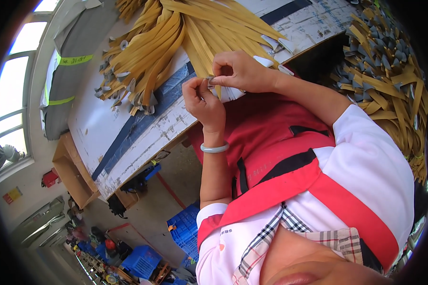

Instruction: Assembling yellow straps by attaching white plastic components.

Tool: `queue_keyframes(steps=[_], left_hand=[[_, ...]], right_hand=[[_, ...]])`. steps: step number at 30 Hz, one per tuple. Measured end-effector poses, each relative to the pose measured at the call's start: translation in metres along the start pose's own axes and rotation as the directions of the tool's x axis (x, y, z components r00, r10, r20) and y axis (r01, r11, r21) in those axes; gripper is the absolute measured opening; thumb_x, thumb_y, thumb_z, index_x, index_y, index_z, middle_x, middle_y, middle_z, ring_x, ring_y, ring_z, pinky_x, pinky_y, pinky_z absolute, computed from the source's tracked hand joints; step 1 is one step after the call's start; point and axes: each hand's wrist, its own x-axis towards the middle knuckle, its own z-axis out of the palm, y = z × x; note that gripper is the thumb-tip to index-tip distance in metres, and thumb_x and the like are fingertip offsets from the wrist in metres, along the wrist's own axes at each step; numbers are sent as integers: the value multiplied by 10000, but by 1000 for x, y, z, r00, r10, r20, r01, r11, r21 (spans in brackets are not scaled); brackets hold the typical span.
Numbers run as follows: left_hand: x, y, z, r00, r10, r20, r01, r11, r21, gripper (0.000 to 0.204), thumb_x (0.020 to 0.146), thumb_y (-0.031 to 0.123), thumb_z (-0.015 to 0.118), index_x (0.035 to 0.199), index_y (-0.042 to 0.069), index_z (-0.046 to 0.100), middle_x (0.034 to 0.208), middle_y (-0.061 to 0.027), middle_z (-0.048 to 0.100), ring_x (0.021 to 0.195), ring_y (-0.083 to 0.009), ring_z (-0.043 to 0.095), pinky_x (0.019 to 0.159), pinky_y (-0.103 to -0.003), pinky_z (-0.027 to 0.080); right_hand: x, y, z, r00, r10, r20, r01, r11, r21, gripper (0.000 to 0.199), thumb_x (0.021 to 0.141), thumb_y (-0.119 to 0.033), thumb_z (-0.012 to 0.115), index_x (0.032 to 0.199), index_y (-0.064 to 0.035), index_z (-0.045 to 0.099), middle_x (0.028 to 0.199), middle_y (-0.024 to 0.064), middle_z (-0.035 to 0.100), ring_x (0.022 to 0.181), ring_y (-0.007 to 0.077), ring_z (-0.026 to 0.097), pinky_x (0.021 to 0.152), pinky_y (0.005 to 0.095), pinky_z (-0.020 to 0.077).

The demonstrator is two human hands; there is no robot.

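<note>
My left hand (205, 105), with a pale bangle (214, 148) at its wrist, pinches the end of a yellow zipper strip (217, 90) at the table's near edge. From the right my right hand (245, 71) meets it, thumb and forefinger closed on the same end. A small grey piece seems to sit between the fingertips, mostly hidden by them. Just beyond both hands spreads a large bundle of yellow zipper strips (164, 45), many with grey or white tabs at their ends.
The worn white table (176, 121) carries a dark blue band (123, 137). At right hangs another heap of yellow strips (390, 90) with grey tabs. An open cardboard box (73, 171) stands by the table's left end. Blue crates (185, 230) sit on the floor below.
</note>
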Motion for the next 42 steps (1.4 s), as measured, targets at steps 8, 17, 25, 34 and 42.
queue_keyframes(steps=[8, 17, 25, 34, 42], left_hand=[[-6, 20, 1, 955, -296, -37, 264, 896, -357, 55, 979, 0, 537, 944, 27, 504, 825, -18, 530, 655, -69, 472, 580, -218, 414], [-1, 33, -2, 977, -194, 90, 213, 868, -447, 72, 967, -5, 564, 1036, 2, 545, 932, -74, 597, 791, -156, 631, 685, -262, 555], [27, 23, -31, 919, -88, 383, 218, 925, -310, 78, 875, -98, 637, 930, -43, 626, 973, -94, 634, 758, -156, 676, 648, -270, 592], [30, 28, -55, 980, 53, 190, -72, 993, 93, 170, 865, 6, 715, 787, 17, 565, 736, -61, 603, 558, -111, 582, 510, -245, 448], [40, 12, -111, 965, 154, 214, -232, 884, 406, 109, 874, -28, 669, 975, 13, 660, 919, -93, 666, 768, -184, 645, 706, -293, 523]], right_hand=[[-8, -6, 18, 989, 86, -124, -61, 980, 190, 190, 843, -125, 741, 839, -4, 593, 766, 90, 594, 667, 168, 555, 605, 290, 455], [5, 12, 11, 976, 117, -181, -55, 948, 313, 94, 900, -32, 673, 890, -19, 581, 814, 7, 575, 730, 93, 583, 645, 255, 495], [-9, 3, 9, 976, 216, -23, -172, 832, 527, 127, 933, -142, 680, 929, -25, 630, 781, 0, 595, 681, 81, 564, 652, 227, 475], [-3, 12, -1, 939, 331, 96, -333, 796, 506, 225, 940, -248, 686, 863, -37, 663, 724, -31, 584, 667, 47, 533, 615, 206, 436], [-19, 19, 3, 948, -12, 318, 45, 994, -98, 105, 881, -83, 666, 975, -54, 632, 1007, 69, 574, 905, 226, 614, 739, 335, 488]])
